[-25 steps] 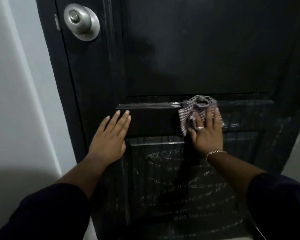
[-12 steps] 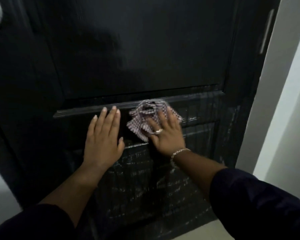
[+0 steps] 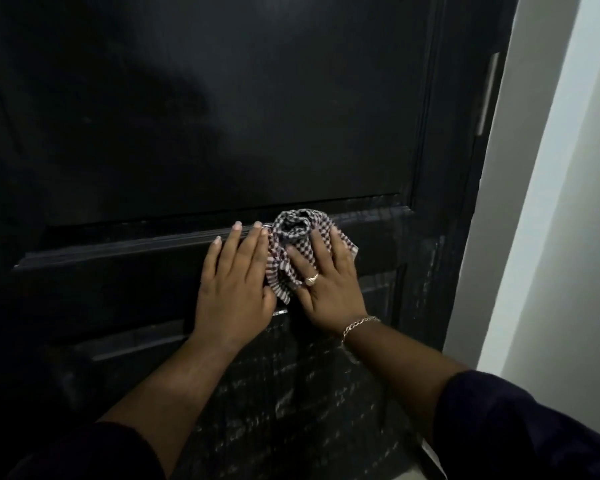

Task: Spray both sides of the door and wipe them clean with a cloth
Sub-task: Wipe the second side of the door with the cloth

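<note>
At centre frame our left hand (image 3: 234,289) lies flat, fingers straight, on the black door (image 3: 194,116); just right, touching it, our right hand (image 3: 328,284) presses the bunched checked cloth (image 3: 291,244) against the door's middle rail with extended fingers.

The door (image 3: 222,116) above the hands was black, painted and dull matt; below the hands its panel shone wet, with pale streaks. Under the right hand (image 3: 329,289) lay a woven checked cloth (image 3: 288,251), soft and crumpled. That wrist bore a shiny metal bracelet (image 3: 357,323), one finger a metal ring (image 3: 311,279).
</note>
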